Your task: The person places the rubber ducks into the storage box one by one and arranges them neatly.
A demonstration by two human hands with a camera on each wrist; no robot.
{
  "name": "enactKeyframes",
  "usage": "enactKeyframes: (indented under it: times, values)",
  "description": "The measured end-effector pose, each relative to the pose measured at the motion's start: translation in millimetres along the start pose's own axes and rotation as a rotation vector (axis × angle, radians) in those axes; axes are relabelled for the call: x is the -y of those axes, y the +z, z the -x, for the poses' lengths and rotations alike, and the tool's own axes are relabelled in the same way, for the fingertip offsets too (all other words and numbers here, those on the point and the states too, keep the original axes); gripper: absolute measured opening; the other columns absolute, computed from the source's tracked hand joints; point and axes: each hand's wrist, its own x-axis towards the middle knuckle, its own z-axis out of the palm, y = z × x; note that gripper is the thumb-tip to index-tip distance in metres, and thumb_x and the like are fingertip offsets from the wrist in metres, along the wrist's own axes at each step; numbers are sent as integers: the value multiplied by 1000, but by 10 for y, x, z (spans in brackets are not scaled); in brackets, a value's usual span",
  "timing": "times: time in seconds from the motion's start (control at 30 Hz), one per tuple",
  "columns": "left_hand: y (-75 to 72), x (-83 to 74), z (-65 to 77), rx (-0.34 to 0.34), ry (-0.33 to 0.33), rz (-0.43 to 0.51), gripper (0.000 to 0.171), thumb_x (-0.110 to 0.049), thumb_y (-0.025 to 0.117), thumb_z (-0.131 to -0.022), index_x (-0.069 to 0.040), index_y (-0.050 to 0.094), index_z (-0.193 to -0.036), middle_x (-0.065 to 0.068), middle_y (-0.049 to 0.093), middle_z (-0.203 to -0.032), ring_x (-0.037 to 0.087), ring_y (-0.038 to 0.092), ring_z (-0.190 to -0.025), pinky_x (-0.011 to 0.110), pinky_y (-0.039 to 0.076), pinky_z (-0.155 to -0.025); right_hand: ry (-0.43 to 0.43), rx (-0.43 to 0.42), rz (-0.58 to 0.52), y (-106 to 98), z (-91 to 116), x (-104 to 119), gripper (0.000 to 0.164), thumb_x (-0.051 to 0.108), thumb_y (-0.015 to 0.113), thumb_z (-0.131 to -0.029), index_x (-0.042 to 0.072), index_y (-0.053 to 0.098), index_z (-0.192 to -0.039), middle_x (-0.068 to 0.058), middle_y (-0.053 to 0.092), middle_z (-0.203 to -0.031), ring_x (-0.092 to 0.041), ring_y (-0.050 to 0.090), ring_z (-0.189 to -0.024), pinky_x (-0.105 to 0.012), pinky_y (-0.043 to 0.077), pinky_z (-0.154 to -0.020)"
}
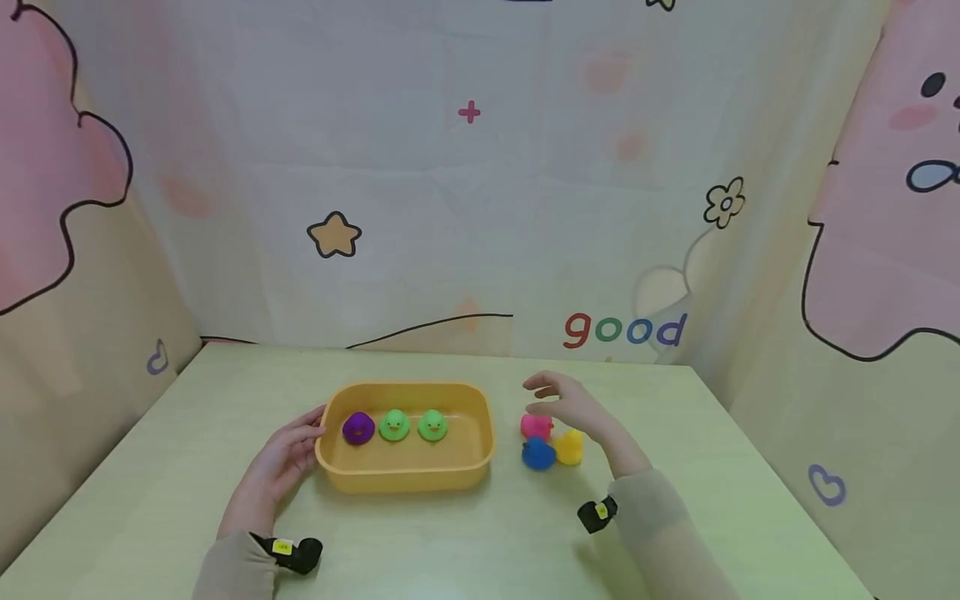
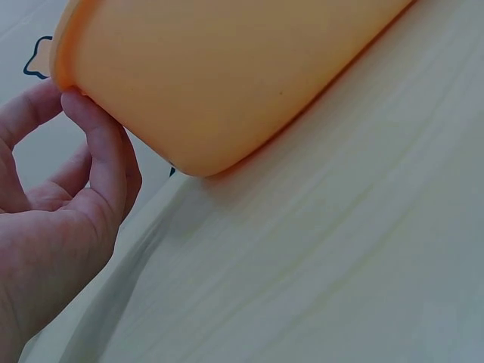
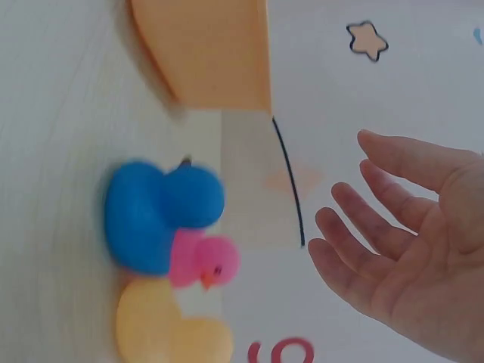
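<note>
Pink duck [image 1: 536, 428], blue duck [image 1: 538, 455] and yellow duck [image 1: 570, 447], probably light and soft, best taken round the body, cluster beside the tray [image 1: 408, 481]; right grip [image 1: 573, 407] spread above, left grip [image 1: 281, 458] pinching the tray's rim.

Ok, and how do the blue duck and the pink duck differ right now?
In the head view, the blue duck points its dark beak left, while the pink duck points its orange-red beak right. The blue duck sits nearer the person; the pink duck sits behind it, closer to the right hand. Both are on the table outside the orange tray, and neither is held.
</note>
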Motion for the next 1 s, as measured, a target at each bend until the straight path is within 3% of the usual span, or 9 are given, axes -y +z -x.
enactKeyframes:
  times: [0.3, 0.5, 1.0]
  values:
    - [-15, -16, 6, 3, -6, -10, 33, 1, 45, -98, -26, 64, -105, -10, 68, -109, 5, 65, -96, 19, 54, -83, 81, 8, -15, -167, 136, -400, 43, 14, 64, -92, -4, 55, -130, -26, 54, -135, -41, 51, -123, -54, 45, -104]
    - [-14, -17, 14, 7, 6, -1, 34, 2, 44, -98, -25, 63, -105, -9, 68, -109, 5, 65, -97, 19, 54, -84, 64, 70, -10, -231, 206, -546, 46, 12, 64, -91, -7, 53, -131, -27, 53, -135, -44, 50, -124, -56, 43, -104]
    - [-21, 8, 4, 6, -12, 4, 35, 0, 45, -99, -27, 68, -105, -8, 69, -110, 5, 65, -96, 19, 54, -83, 98, 194, 60, -297, 241, -780, 46, 10, 66, -84, 4, 61, -129, -18, 58, -133, -36, 52, -120, -60, 41, -103]
